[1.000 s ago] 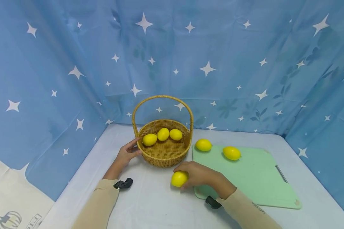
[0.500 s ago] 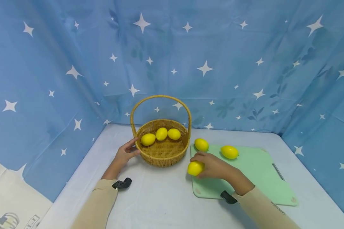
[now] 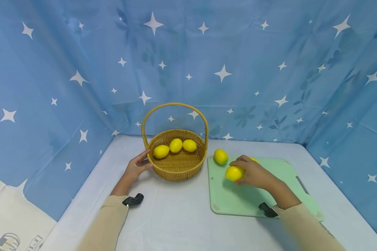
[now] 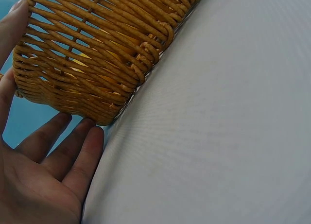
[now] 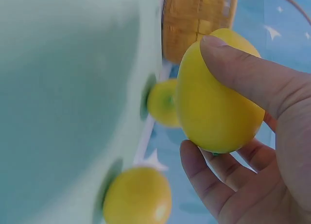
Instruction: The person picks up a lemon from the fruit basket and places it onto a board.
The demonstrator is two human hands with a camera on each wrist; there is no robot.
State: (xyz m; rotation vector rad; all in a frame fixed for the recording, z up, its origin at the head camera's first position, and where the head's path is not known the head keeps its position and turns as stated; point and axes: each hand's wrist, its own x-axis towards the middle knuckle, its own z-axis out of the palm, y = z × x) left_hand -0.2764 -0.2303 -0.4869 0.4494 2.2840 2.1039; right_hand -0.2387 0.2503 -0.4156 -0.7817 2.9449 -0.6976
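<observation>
My right hand (image 3: 254,173) pinches a yellow lemon (image 3: 234,173) between thumb and fingers, above the green cutting board (image 3: 229,202). In the right wrist view the held lemon (image 5: 214,102) is raised off the board. Two more lemons are near: one (image 3: 221,157) at the board's far left corner, the other (image 3: 254,160) mostly hidden behind my right hand. My left hand (image 3: 136,169) touches the left side of the wicker basket (image 3: 177,174), its fingers (image 4: 85,158) fairly straight against the wall. Inside the basket lie three lemons (image 3: 176,145) along the back.
A white-covered table (image 3: 163,216) carries everything. The basket's tall arched handle (image 3: 175,104) stands upright. Behind rises a blue curtain (image 3: 182,52) with white stars. A dark slot (image 3: 302,184) sits near the board's right edge.
My right hand has carried the lemon rightward and away from me, from the table beside the basket to above the cutting board. My left hand stays at the basket.
</observation>
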